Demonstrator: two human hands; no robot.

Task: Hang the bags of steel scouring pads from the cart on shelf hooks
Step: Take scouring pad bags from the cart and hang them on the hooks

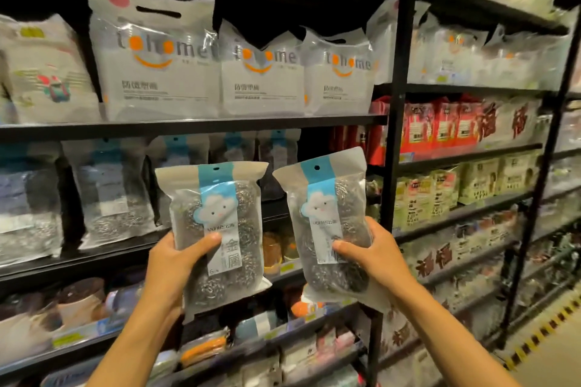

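My left hand (171, 264) grips one clear bag of steel scouring pads (217, 229) by its lower left side, thumb across the front. It has a blue strip, a white cloud face and a hang hole at the top. My right hand (374, 253) grips a second, identical bag (327, 214), tilted slightly left. I hold both bags upright in front of the shelf row where several same bags (110, 192) hang. The hooks are hidden behind those bags. The cart is out of view.
Large white "tohome" bags (157, 53) stand on the shelf above. A black upright post (394, 135) divides this bay from the right bay, stocked with red and green packs (440, 129). Lower shelves hold mixed goods. Floor with yellow-black tape (547, 330) lies at bottom right.
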